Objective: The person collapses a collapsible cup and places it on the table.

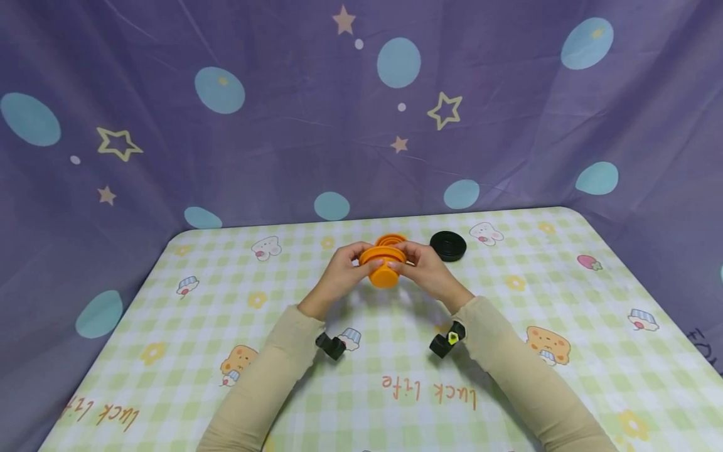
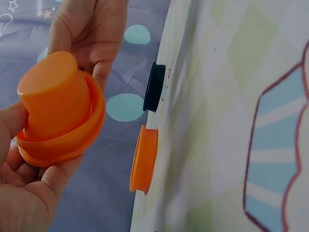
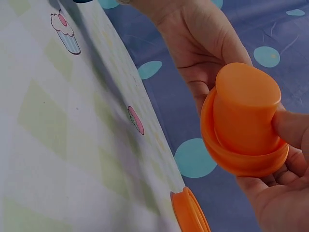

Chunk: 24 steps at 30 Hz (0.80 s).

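Note:
An orange collapsible cup (image 1: 385, 275), soft-looking and with a wide folded rim, is held above the table between both hands. Its closed base faces the wearer, and the cup looks slightly squashed in the right wrist view. The left hand (image 1: 343, 270) grips its left side, thumb on the wall and fingers at the rim. On the opposite side the right hand (image 1: 426, 269) pinches it in the same way. Just behind the cup, a flat round orange piece with concentric rings (image 1: 391, 239) lies on the table, partly hidden. The cup's inside cannot be seen.
A round black ringed piece (image 1: 449, 246) lies near the table's back edge, right of the orange one. A checked cloth with printed cakes and flowers covers the table (image 1: 198, 326). Behind it hangs a purple curtain (image 1: 294, 125). Small black cameras are strapped at both wrists.

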Each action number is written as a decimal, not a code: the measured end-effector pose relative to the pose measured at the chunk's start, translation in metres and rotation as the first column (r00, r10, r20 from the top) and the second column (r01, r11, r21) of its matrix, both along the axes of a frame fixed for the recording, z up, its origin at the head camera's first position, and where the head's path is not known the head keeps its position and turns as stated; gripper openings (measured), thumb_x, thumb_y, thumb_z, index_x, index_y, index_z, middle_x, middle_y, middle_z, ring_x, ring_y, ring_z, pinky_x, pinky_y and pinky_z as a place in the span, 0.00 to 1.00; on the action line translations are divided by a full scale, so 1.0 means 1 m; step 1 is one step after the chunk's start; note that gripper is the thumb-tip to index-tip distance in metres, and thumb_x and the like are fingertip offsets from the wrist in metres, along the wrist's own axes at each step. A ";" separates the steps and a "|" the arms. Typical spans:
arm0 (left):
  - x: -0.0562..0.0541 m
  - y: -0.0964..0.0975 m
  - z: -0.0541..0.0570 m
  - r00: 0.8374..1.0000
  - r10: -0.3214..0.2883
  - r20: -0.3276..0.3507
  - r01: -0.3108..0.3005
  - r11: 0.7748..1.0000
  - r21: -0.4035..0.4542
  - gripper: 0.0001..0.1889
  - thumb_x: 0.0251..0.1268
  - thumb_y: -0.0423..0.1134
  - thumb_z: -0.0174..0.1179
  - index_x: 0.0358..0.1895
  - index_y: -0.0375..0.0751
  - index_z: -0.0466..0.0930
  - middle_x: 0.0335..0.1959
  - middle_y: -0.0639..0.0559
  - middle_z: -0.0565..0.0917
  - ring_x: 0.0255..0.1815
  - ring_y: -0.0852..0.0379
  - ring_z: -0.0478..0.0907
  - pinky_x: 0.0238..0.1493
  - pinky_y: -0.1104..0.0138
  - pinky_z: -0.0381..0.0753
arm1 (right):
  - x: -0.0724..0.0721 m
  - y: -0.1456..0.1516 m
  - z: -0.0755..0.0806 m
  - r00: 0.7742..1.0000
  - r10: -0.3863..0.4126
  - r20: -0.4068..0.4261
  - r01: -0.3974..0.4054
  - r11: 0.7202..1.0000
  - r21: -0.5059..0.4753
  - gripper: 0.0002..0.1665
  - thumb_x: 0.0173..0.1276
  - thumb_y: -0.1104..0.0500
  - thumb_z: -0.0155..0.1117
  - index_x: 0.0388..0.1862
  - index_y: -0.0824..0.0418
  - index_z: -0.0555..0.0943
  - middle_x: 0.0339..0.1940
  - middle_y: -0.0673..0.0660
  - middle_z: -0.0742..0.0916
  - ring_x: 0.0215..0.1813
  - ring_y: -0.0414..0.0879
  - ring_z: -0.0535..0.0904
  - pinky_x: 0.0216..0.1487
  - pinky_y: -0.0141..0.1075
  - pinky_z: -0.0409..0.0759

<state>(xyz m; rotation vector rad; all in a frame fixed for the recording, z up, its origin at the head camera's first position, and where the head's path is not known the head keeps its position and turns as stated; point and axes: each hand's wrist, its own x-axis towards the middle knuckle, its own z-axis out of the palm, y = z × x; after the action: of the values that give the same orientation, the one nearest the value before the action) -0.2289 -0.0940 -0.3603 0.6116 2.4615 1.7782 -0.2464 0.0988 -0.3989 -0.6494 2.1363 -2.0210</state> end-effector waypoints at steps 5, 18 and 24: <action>0.002 0.001 0.002 1.000 0.006 -0.030 -0.006 1.000 0.003 0.10 0.62 0.30 0.61 0.42 0.25 0.80 0.34 0.40 0.81 0.32 0.57 0.70 0.32 0.73 0.72 | 0.001 -0.001 0.002 1.000 -0.026 -0.017 0.027 0.999 0.025 0.13 0.66 0.67 0.61 0.47 0.74 0.77 0.44 0.65 0.83 0.40 0.43 0.80 0.39 0.29 0.80; 0.004 0.002 0.002 0.988 0.065 -0.143 -0.067 0.998 -0.009 0.12 0.64 0.32 0.60 0.45 0.27 0.81 0.32 0.37 0.83 0.29 0.57 0.71 0.28 0.75 0.72 | 0.002 -0.002 0.003 0.992 -0.107 -0.060 0.111 0.991 0.076 0.15 0.66 0.62 0.62 0.48 0.71 0.80 0.44 0.65 0.85 0.41 0.45 0.82 0.40 0.29 0.81; 0.005 0.003 0.003 0.980 0.093 -0.173 -0.094 0.996 0.003 0.11 0.64 0.31 0.59 0.46 0.26 0.81 0.31 0.37 0.83 0.29 0.56 0.73 0.31 0.73 0.73 | 0.004 -0.004 0.002 0.983 -0.142 -0.114 0.153 0.983 0.096 0.17 0.67 0.59 0.62 0.50 0.69 0.81 0.46 0.63 0.86 0.42 0.44 0.82 0.40 0.29 0.81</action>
<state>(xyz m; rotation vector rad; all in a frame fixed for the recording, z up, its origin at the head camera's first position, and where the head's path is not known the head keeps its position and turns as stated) -0.2235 -0.0910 -0.3571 0.6892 2.6488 1.8239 -0.2424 0.0950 -0.3969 -0.6130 2.4003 -1.9692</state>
